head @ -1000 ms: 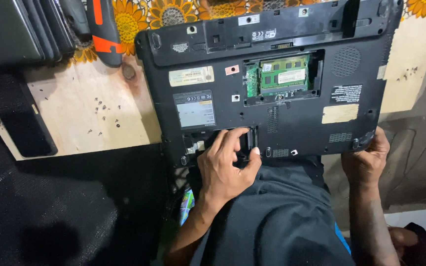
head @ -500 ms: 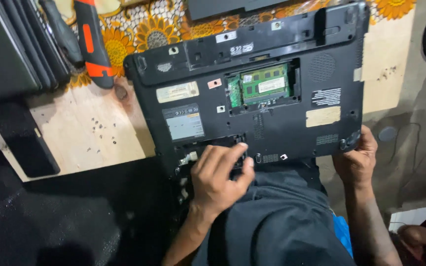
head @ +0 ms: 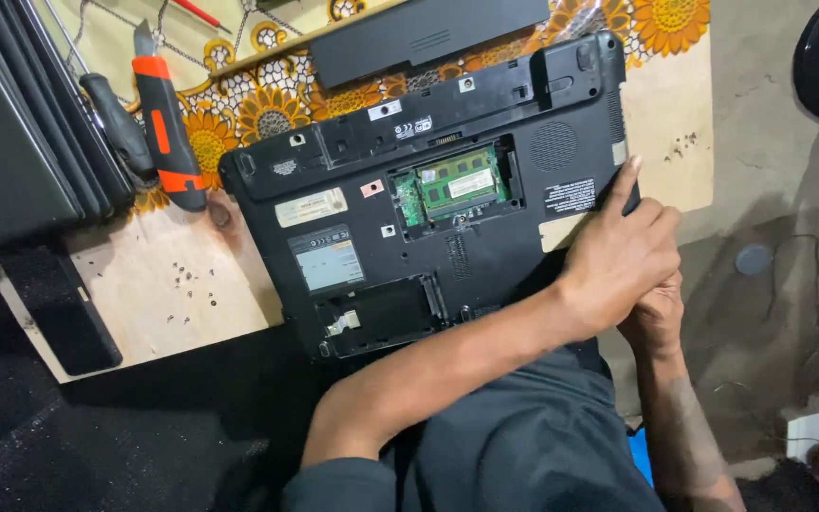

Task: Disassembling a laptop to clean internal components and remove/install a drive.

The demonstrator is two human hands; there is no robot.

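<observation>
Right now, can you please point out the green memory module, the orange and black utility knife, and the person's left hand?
green memory module (head: 455, 184), head view, on the middle of the green board.
orange and black utility knife (head: 169, 133), head view, on the handle.
left hand (head: 618, 261), head view, on the back of the hand.

Plywood worktop (head: 158, 313) partly covered by a sunflower-print cloth (head: 239, 114) (yellow on dark); grey concrete floor (head: 779, 190) at right, dimly lit.

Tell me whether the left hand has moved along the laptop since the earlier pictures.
Yes. The left hand has crossed from the open bay at the laptop's near edge to its right edge, over the right hand.
</observation>
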